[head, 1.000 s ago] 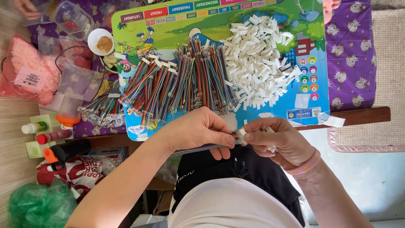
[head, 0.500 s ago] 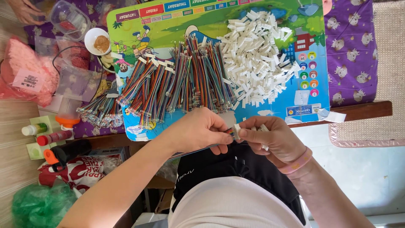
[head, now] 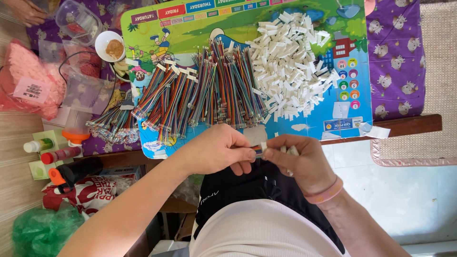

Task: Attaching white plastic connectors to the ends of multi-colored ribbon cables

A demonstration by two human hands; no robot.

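wire bundles [head: 200, 95] left of connector pile [head: 295, 66]

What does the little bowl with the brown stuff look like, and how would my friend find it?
Start at the big colourful picture mat covering the table. Go to its top left corner, just past the edge, beside a clear plastic box. There sits a small round white bowl with brown powder inside; it is the only round white thing there, unlike the heap of blocky white plastic pieces across the mat.

Daylit room: purple printed cloth [head: 395, 52] over a wooden table edge [head: 404, 124] at 3 o'clock, pale tiled floor [head: 409, 200] at 5, possibly a woven mat [head: 440, 71] far right.
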